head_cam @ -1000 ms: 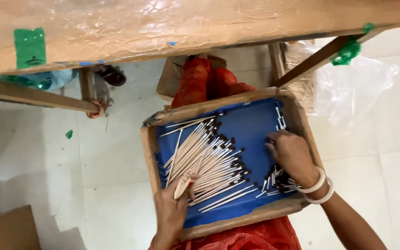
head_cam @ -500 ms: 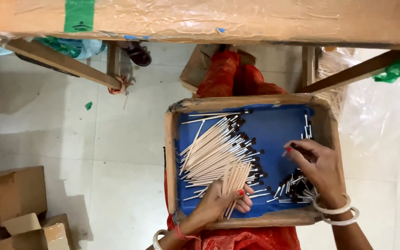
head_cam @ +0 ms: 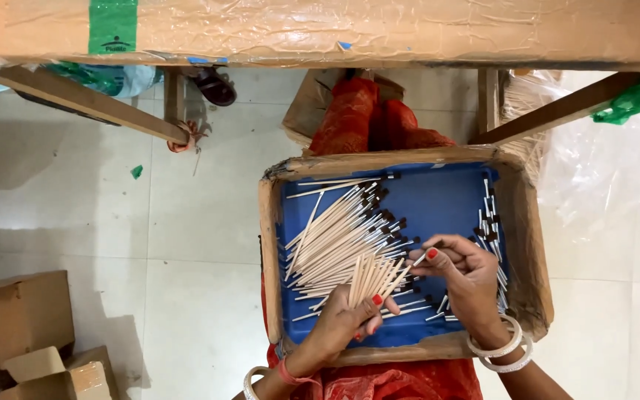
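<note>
The left hand (head_cam: 346,326) was closed around a fan of sticks (head_cam: 375,278) at six o'clock in the tray (head_cam: 272,244). The right hand (head_cam: 464,278) pinched one stick (head_cam: 418,259) at the fan's three o'clock. Lining up the tips would have kept it neat.

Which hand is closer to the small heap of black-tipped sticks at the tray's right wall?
The right hand is nearer, resting just beside that heap. The left hand sits farther off across the tray, gripping a fanned bunch of sticks.

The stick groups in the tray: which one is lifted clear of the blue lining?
The fanned bundle of sticks gripped by the left hand; the large pile and the small right-hand pile lie flat.
</note>
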